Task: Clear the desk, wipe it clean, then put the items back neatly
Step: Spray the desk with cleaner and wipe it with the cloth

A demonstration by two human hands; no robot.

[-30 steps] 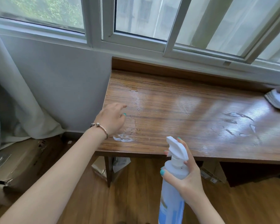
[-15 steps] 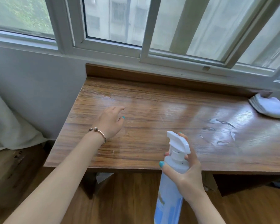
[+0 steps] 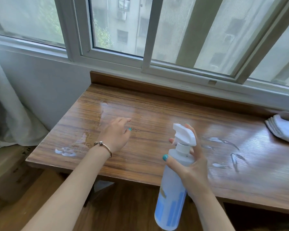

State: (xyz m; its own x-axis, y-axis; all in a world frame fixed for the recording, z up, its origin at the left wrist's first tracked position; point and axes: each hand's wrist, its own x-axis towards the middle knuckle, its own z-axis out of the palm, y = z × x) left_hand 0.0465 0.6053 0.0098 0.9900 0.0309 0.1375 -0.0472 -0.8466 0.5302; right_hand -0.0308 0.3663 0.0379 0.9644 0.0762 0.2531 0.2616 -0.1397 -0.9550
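- Since the earlier frame the view has shifted, so the worktop's (image 3: 157,117) left near corner and its white foam smear (image 3: 65,151) show again, while the folded cloth (image 3: 284,129) sits further toward the right edge of the picture.
- Both hands keep much the same pose as before.
- Right hand (image 3: 188,160) grips the spray bottle (image 3: 173,185) at its neck, thumb on the near side, fingers (image 3: 173,140) curled round the far side by the trigger; the white nozzle points left.
- Spray bottle is held upright over the near edge of the worktop, its lower body hanging below the edge, in front of the wooden floor.
- Left hand (image 3: 115,135) hovers over the left half of the worktop, palm down, fingers loosely bent and grasping nothing; whether it touches the wood I cannot tell. A bracelet (image 3: 103,146) circles that wrist.
- Wet streaks (image 3: 223,152) lie on the right half of the worktop, right of the bottle.
- Folded cloth rests at the far right of the worktop, near the window frame (image 3: 140,64).
- A pale curtain (image 3: 15,114) hangs at far left.
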